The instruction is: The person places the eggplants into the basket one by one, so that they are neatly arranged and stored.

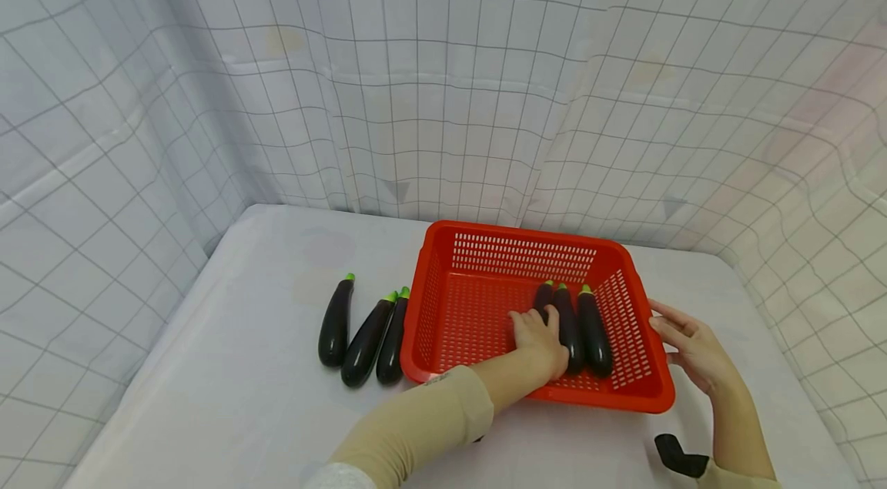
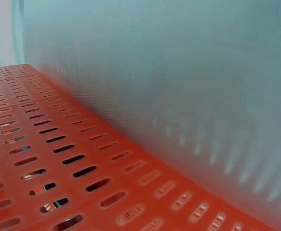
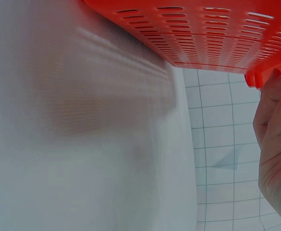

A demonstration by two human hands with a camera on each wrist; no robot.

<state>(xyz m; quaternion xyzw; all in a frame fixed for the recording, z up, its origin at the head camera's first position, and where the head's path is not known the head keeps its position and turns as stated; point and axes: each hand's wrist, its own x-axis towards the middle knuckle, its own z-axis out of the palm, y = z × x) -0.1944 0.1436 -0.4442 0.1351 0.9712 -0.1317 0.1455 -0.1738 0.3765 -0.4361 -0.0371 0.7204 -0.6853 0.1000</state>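
A red plastic basket [image 1: 471, 304] with slotted walls holds several dark eggplants at its right side. My left hand [image 1: 537, 343] reaches over its front rim and grips the leftmost eggplant [image 1: 544, 295] in it, covering most of that one. Close beside the hand lie a middle eggplant [image 1: 570, 331] and a right one [image 1: 594, 335], green stem ends toward the back. My right hand [image 1: 700, 358] holds the basket's right rim, fingers [image 3: 275, 108] bent up to the edge in the right wrist view. Only the slotted basket wall [image 2: 58, 139] and tabletop fill the left wrist view.
Left of the basket, a separate eggplant [image 1: 336, 323], a slanted eggplant [image 1: 367, 340] and another eggplant [image 1: 393, 339] against the basket wall lie on the white table [image 1: 263, 396]. Grid-patterned white curtains [image 1: 443, 88] enclose the back and sides. A black wrist camera [image 1: 679, 458] sits by the right forearm.
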